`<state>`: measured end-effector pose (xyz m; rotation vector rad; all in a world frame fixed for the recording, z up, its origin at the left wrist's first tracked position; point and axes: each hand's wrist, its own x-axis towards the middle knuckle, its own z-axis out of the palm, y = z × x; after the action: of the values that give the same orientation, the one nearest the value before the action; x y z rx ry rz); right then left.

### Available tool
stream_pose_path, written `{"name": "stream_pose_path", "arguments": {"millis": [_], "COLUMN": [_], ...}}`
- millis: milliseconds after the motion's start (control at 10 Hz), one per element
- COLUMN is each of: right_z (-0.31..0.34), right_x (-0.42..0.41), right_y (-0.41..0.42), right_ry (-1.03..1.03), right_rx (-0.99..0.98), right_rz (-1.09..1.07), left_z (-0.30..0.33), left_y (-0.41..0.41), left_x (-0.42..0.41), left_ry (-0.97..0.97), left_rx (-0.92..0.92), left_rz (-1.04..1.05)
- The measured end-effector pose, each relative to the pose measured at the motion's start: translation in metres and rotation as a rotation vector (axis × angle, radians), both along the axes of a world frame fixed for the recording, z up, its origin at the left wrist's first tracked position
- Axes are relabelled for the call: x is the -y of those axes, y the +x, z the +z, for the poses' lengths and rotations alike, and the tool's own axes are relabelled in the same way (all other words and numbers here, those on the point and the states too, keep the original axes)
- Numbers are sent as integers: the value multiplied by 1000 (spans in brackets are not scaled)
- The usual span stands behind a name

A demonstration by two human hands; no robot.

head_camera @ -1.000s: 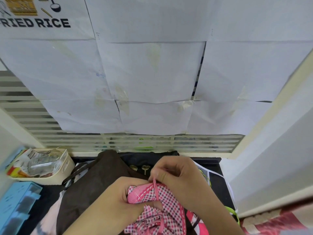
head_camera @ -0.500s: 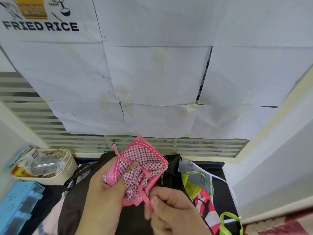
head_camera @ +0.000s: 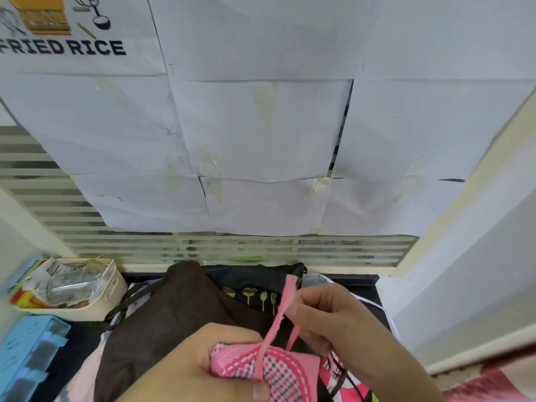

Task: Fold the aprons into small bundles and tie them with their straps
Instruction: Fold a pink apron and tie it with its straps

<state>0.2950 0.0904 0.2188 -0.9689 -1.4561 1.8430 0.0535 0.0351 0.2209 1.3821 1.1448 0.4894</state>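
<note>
A pink checked apron (head_camera: 278,369), folded into a small bundle, sits low in the middle of the head view. My left hand (head_camera: 203,369) grips the bundle from the left, thumb on its near edge. A pink strap (head_camera: 285,303) runs up from the bundle. My right hand (head_camera: 333,317) pinches that strap above and to the right of the bundle, and the strap's end sticks up past my fingers.
Under my hands lie a brown apron (head_camera: 174,314), a black apron with gold cutlery print (head_camera: 252,288) and a pink-and-white one (head_camera: 348,384). A cream basket (head_camera: 113,291) of clutter and a blue box (head_camera: 29,352) stand at left. A papered wall rises behind.
The bundle has come down from in front of the wall to low centre. My right hand has moved up from below the bundle and now draws the strap upward.
</note>
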Motion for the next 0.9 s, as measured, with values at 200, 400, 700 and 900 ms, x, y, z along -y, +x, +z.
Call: {"name": "stream_pose_path", "arguments": {"millis": [200,400,700,900], "right_z": [16,16,3,-10], "right_x": [5,18,38,42], "right_y": [-13,-26,-45,-58], "right_ry": [71,184,396,536], "right_rx": [-42,109,258,266], "right_rz": [-17,-98,-424,-587], "left_z": [1,-5,-15,-7], "left_y": [18,17,28,37], "left_x": [-8,-8,-1,7], "left_ry": [-20,3,502,762], "left_rx": [322,324,-270,-244], "left_rz": [-30,136,520,487]}}
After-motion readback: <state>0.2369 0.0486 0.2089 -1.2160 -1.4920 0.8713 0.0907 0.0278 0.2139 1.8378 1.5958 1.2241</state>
